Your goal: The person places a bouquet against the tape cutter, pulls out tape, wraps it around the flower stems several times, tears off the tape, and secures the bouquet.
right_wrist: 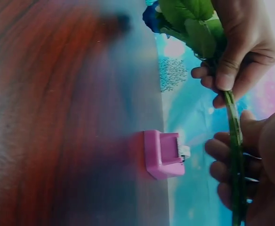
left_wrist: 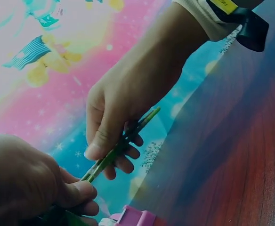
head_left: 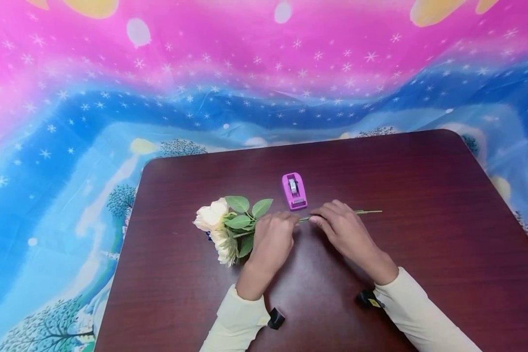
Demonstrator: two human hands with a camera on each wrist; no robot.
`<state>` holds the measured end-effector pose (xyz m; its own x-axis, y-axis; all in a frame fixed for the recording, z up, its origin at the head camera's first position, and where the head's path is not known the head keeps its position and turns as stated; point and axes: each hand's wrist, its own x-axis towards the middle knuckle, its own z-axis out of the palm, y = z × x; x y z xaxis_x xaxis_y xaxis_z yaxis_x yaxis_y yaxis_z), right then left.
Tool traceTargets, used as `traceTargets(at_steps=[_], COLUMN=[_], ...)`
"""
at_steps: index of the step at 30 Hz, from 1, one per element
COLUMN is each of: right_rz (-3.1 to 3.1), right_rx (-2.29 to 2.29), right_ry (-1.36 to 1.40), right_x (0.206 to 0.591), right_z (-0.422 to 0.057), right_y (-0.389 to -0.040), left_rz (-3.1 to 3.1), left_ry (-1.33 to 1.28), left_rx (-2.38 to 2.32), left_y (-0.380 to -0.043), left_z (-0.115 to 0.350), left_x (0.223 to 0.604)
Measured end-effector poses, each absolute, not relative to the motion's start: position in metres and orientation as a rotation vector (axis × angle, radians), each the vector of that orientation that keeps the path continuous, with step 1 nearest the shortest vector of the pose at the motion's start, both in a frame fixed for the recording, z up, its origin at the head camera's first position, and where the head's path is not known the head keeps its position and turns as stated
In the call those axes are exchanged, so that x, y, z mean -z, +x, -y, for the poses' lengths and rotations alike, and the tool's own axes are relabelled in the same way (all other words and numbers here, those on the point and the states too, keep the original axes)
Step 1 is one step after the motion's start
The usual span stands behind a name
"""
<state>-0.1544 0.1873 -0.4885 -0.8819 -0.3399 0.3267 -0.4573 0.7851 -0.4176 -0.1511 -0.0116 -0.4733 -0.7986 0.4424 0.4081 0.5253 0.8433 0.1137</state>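
Note:
A small bunch of cream flowers (head_left: 212,215) with green leaves (head_left: 238,222) lies sideways over the table, a blue bloom (right_wrist: 150,18) partly hidden under it. Just below the leaves, my left hand (head_left: 273,238) grips the bundled stems (right_wrist: 231,113), thumb pressed along them. Farther down the same stems, my right hand (head_left: 346,229) holds them between its thumb and loosely curled fingers. Thin stem ends (head_left: 371,211) stick out past the right hand. Clear, shiny tape shows on the stems in the right wrist view. Beyond the hands stands a pink tape dispenser (head_left: 294,191) with a roll in it.
The dark red-brown wooden table (head_left: 180,303) has rounded far corners. Behind and beside it hangs a pink and blue printed cloth (head_left: 246,58) with snowflakes and trees. Small black cameras (head_left: 276,318) are strapped at both wrists over cream sleeves.

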Motion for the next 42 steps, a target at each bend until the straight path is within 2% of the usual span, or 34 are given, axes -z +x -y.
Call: traceTargets(at_steps=[7, 21, 32, 42], right_rz=[2.830, 2.583, 2.746, 2.610], right_rx=[-0.697, -0.687, -0.753, -0.638], right_ry=[0.647, 0.641, 0.619, 0.652], right_x=[0.4857, 0.4942, 0.4929, 0.4950], right_z=[-0.1855, -0.1798, -0.1788, -0.1779], right_y=[-0.1570, -0.1602, -0.1610, -0.1637], left_rz=[2.602, 2.695, 2.575, 2.641], left_ry=[-0.724, -0.735, -0.694, -0.766], left_rx=[0.315, 0.357, 0.296, 0.287], left_y=[-0.1498, -0.1541, -0.1564, -0.1554], left_z=[0.0105, 0.0128, 0.0131, 0.0118], left_x=[0.4736, 0.4711, 0.4768, 0.4728])
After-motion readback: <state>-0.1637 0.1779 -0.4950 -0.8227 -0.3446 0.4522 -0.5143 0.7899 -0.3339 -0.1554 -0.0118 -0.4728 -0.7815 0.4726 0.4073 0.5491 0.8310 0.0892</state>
